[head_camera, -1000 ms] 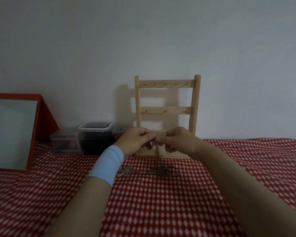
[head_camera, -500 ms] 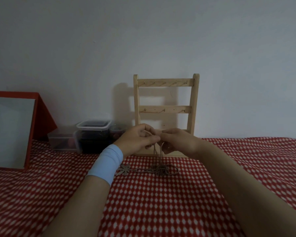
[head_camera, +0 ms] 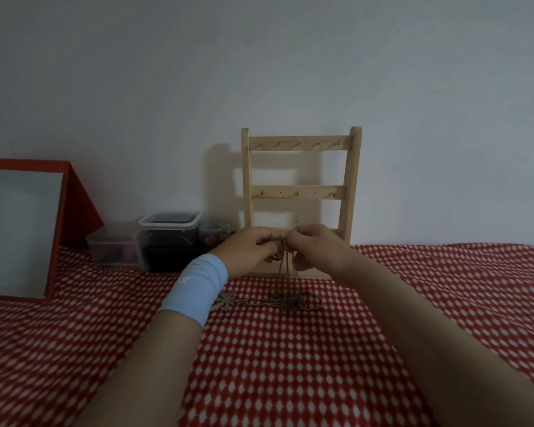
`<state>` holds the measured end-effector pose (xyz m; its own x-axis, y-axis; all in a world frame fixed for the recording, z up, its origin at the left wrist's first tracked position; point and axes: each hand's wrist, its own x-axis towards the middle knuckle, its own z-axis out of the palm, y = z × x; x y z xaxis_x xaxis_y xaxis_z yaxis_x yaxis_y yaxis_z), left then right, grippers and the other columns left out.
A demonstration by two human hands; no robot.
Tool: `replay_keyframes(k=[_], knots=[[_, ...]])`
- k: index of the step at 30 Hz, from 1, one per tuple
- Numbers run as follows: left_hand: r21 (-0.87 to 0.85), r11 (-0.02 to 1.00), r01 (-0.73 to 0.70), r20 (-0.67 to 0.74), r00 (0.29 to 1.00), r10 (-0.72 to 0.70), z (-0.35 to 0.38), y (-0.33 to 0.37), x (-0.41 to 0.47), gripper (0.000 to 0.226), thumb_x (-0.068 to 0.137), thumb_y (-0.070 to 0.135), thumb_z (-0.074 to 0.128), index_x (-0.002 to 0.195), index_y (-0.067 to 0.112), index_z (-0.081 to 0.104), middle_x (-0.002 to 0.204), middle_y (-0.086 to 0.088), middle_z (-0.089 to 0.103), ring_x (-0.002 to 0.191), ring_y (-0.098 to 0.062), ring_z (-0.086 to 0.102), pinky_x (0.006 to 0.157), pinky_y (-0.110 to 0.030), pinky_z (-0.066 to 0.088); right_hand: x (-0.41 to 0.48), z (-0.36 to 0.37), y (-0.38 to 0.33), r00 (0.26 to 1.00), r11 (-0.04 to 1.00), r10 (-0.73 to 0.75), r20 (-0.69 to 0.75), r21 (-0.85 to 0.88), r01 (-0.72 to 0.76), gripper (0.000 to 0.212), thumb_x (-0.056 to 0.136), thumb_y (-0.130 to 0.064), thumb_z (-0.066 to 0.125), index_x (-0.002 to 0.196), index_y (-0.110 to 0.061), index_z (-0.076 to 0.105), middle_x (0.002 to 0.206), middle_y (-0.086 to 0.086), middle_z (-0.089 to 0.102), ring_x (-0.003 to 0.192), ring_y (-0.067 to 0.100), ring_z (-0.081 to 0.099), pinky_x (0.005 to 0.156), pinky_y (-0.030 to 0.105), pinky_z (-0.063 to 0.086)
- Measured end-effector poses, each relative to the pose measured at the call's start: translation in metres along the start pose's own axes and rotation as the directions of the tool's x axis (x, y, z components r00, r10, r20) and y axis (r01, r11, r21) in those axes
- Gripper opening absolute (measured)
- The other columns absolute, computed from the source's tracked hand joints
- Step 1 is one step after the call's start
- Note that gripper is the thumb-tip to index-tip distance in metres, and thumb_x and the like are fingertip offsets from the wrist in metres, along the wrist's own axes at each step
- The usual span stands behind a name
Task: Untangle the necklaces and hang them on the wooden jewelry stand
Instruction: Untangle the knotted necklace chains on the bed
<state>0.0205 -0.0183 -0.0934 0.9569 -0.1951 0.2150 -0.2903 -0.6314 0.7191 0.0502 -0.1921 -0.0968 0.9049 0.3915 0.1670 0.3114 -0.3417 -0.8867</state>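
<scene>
Necklaces: tangled heap with flower pendant, on red checked cloth just in front of wooden jewelry stand; I see strands rising to both grips. Left grip, blue wristband: pinching strands before stand's base. Right grip: pinching same strands, fingertips meeting the left's. Stand: upright against wall. Plastic containers, red-framed mirror: left of stand.

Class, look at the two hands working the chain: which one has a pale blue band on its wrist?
The left hand: a pale blue wristband wraps its wrist, while the right hand has a bare wrist. Both pinch the necklace chain.
</scene>
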Motion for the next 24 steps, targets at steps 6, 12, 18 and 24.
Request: replay_keyframes(k=[6, 12, 18, 24], knots=[[-0.004, 0.999, 0.048, -0.14, 0.989, -0.048, -0.007, -0.002, 0.0, 0.016, 0.092, 0.026, 0.062, 0.094, 0.019, 0.076, 0.093, 0.002, 0.072, 0.093, -0.013, 0.065, 0.086, -0.029, 0.05, 0.004, 0.003, 0.004, 0.999, 0.999, -0.029, 0.016, 0.037, 0.028, 0.03, 0.102, -0.035, 0.058, 0.096, -0.01, 0.073, 0.081, 0.007, 0.064, 0.069, 0.02, 0.056, 0.074, 0.035, 0.055], [-0.046, 0.999, 0.005, -0.139, 0.99, -0.011, -0.012, 0.001, -0.002, 0.006, 0.087, 0.03, 0.072, 0.092, 0.032, 0.075, 0.092, 0.017, 0.072, 0.09, 0.004, 0.063, 0.08, -0.014, 0.046, 0.003, -0.004, 0.004, 0.995, 0.993, -0.072, 0.072, -0.084, 0.078, 0.03, 0.101, -0.037, 0.06, 0.099, -0.009, 0.073, 0.086, 0.011, 0.068, 0.074, 0.016, 0.061, 0.081, 0.041, 0.061], [0.037, 0.999, 0.027, -0.114, 0.993, -0.022, -0.01, 0.0, -0.004, 0.007, 0.082, 0.022, 0.076, 0.084, 0.028, 0.076, 0.088, 0.013, 0.072, 0.088, -0.002, 0.065, 0.079, -0.016, 0.048, -0.003, -0.004, 0.002, 0.989, 0.959, -0.056, 0.138, -0.269, 0.092, 0.026, 0.103, -0.033, 0.057, 0.103, -0.011, 0.072, 0.079, 0.0, 0.064, 0.064, 0.002, 0.056, 0.063, 0.015, 0.05], [0.185, 0.983, -0.014, -0.13, 0.991, 0.038, 0.0, 0.002, 0.0, 0.009, 0.084, 0.025, 0.07, 0.077, 0.03, 0.071, 0.085, 0.014, 0.068, 0.085, -0.005, 0.063, 0.079, -0.021, 0.049, -0.004, 0.002, 0.001, 0.983, 0.927, -0.02, 0.18, -0.366, 0.086, 0.016, 0.096, -0.022, 0.059, 0.09, -0.01, 0.068, 0.085, 0.005, 0.063, 0.078, 0.014, 0.057, 0.077, 0.037, 0.053]])
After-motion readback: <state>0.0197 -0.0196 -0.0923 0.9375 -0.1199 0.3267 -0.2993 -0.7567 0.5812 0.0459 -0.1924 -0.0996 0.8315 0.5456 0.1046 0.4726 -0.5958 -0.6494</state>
